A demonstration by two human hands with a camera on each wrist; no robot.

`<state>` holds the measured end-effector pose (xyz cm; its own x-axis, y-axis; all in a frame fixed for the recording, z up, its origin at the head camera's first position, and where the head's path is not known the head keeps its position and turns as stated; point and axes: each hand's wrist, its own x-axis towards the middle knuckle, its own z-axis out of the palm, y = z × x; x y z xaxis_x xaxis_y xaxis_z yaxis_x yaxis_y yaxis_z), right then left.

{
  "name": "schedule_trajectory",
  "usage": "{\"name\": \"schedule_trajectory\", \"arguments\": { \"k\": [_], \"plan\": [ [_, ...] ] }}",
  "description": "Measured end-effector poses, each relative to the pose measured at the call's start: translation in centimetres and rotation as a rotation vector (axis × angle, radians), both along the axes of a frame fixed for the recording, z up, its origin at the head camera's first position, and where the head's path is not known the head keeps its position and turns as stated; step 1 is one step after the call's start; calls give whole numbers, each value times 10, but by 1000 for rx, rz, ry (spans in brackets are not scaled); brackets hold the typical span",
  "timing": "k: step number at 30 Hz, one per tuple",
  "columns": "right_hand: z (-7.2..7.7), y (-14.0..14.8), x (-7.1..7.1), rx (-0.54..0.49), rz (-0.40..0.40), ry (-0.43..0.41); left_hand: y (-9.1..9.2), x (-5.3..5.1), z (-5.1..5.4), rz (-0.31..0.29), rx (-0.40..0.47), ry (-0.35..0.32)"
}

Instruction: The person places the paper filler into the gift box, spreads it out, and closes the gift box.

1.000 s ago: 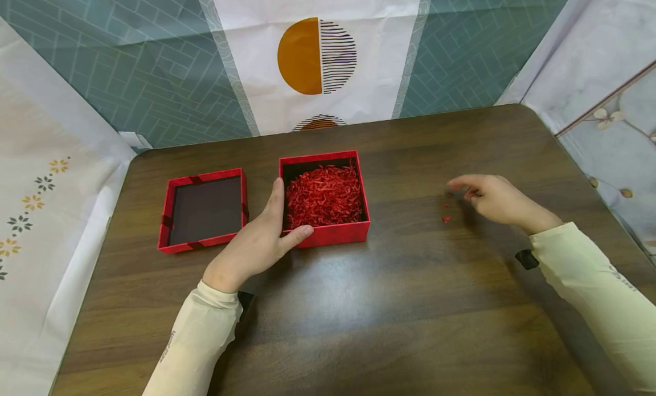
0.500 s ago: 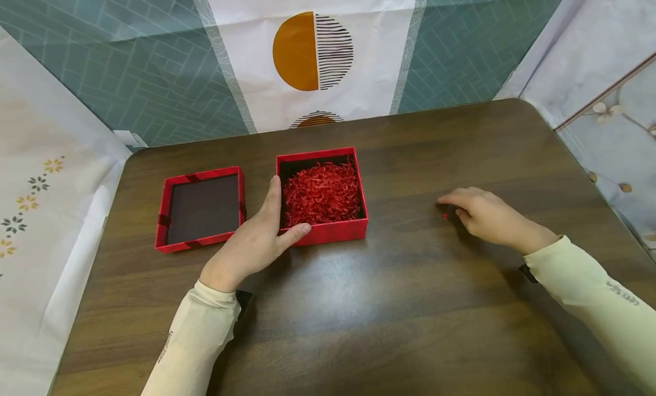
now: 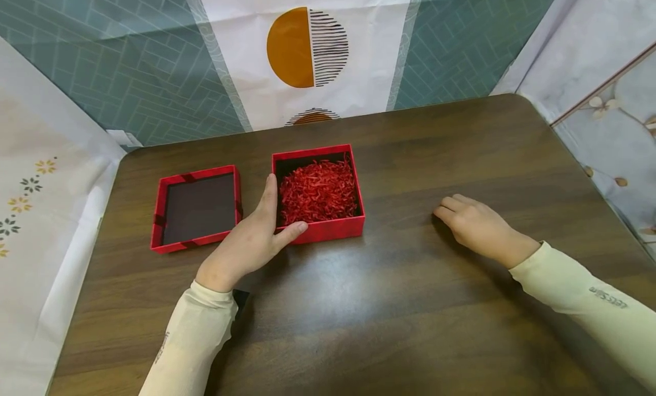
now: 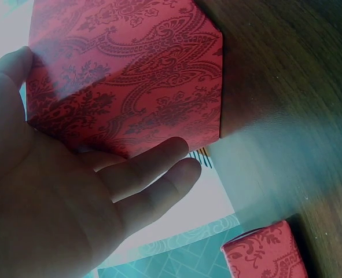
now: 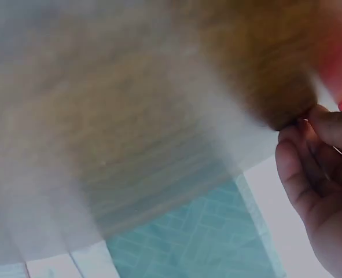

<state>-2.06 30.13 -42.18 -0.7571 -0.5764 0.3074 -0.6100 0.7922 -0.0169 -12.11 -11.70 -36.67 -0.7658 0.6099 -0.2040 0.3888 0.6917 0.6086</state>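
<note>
A red box (image 3: 328,231) with its top off is filled with red crinkled paper shreds (image 3: 319,192). Along its left side and front corner lies my left hand (image 3: 246,242), fingers straight and thumb against the front wall. The left wrist view shows the box's patterned red wall (image 4: 130,75) beside the fingers. To the right, at the table surface, my right hand (image 3: 474,225) pinches with thumb and fingertips together. A tiny bit of red shows at the fingertips in the right wrist view, seemingly loose paper shreds; the hand mostly hides them.
Left of the box, the red lid (image 3: 197,245) lies with its dark inside facing up. Everything stands on a brown wooden table (image 3: 400,316). Behind it hangs a patterned cloth (image 3: 359,3), with light cloths at both sides.
My right hand has lowered and moved slightly left, its fingers closing over the loose red shreds, which no longer show on the table. My left hand stays at the box.
</note>
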Motion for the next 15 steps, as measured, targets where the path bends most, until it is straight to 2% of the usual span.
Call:
{"name": "schedule_trajectory", "arguments": {
  "k": [3,8,12,15],
  "plan": [
    [0,-2,-2,22,-12,-6,0,0,-1,-1,3,-7],
    [-2,-2,-14,40,-33,-26,-1,0,1,-4,10,-1],
    [-2,-1,-36,10,-111,-131,-1,0,0,-2,16,-1],
    [4,-2,-60,-78,-183,-228,0,1,-1,4,15,-11]
  ]
}}
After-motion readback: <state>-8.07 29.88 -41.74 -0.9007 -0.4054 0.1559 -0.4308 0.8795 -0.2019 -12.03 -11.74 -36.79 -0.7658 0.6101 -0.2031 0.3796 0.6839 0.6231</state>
